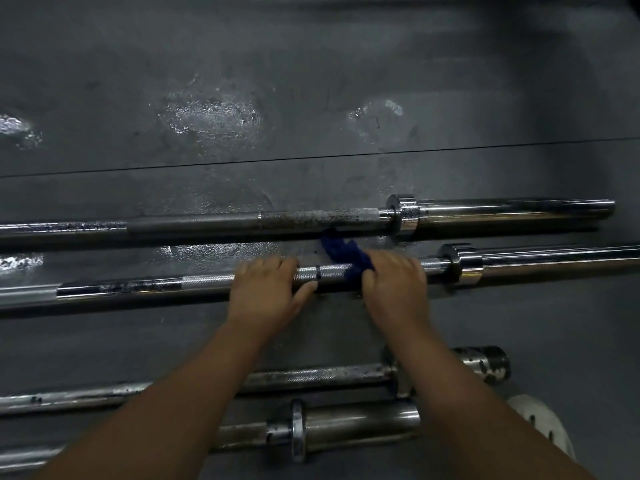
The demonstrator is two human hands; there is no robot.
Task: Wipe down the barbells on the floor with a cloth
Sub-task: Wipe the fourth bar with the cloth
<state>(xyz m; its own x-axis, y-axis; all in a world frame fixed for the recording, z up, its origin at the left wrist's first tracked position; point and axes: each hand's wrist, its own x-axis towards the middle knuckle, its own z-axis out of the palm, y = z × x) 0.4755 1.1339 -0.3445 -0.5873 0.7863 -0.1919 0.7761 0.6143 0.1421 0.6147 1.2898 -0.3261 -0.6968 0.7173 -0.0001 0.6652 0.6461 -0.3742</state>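
Two bare hands work the second chrome barbell from the far side [207,284], which lies lengthwise across the dark, scuffed rubber floor [311,81]. The right hand [394,278] curls over the shaft and holds a bunched dark-blue knitted cloth [343,252] against it, close to the polished collar [460,263]; a loose tail of the cloth trails toward the neighbouring far barbell [311,218]. The left hand [266,285] lies just beside it on the same shaft, fingers draped over the top and thumb out toward the cloth, steadying the bar rather than clamping it, as far as can be told.

To wipe well, I would judge it best to wrap the cloth fully round the shaft and draw it along while the left hand stops the bar rolling, pressing harder over the fine knurled bands, where grime lodges.

The shafts alternate smooth mirror-bright steel with matte cross-hatched knurling; the far barbell shows dark speckled patches. Two duller, pitted bars [311,374] lie nearer the person. Wet-looking sheen marks the floor.
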